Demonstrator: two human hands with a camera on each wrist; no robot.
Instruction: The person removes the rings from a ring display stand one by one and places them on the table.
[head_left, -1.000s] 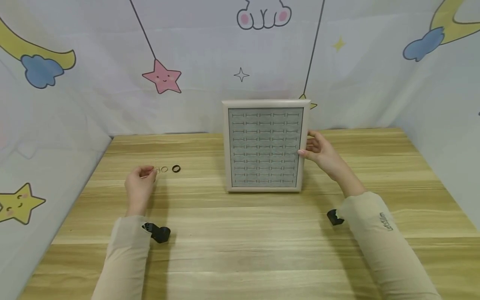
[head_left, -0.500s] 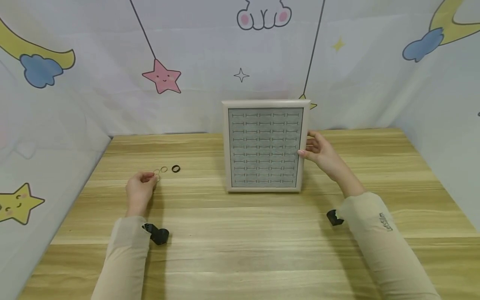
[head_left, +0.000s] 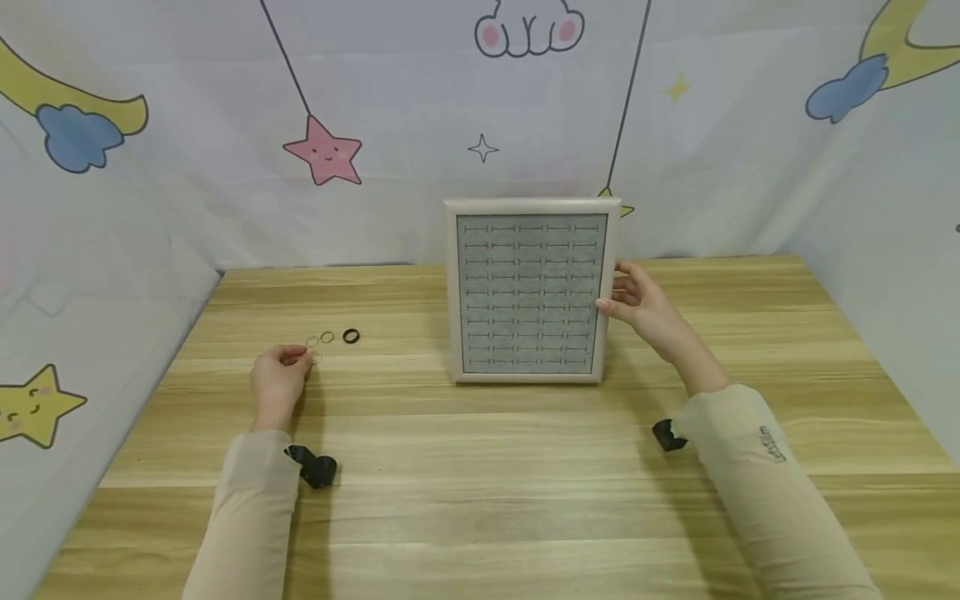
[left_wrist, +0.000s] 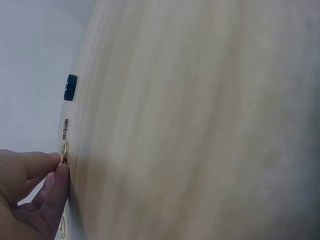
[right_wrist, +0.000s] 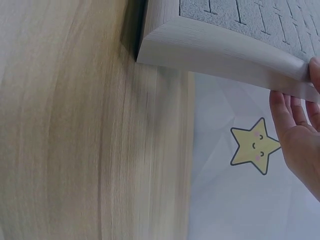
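Observation:
My left hand [head_left: 281, 385] is low over the left of the table, thumb and finger pinching a thin gold ring [left_wrist: 65, 149]. Close to those fingertips lie another thin ring [head_left: 312, 342], a small patterned ring [left_wrist: 65, 129] and a wide black ring [head_left: 351, 337]. In the left wrist view one more gold ring [left_wrist: 62, 228] shows beside the hand. A white-framed ring display board [head_left: 528, 292] stands upright, its grey face lined with rows of slots. At its right edge my right hand [head_left: 651, 315] grips the frame, thumb in front and fingers behind.
A wooden table [head_left: 480, 492] runs back to a pale curtain [head_left: 405, 117] printed with stars and clouds. Curtains also flank both sides. Black wrist cameras [head_left: 318, 471] hang from the sleeves.
My left hand has drawn slightly toward me with the pinched ring, apart from the other rings. The right hand and the display board have stayed in place.

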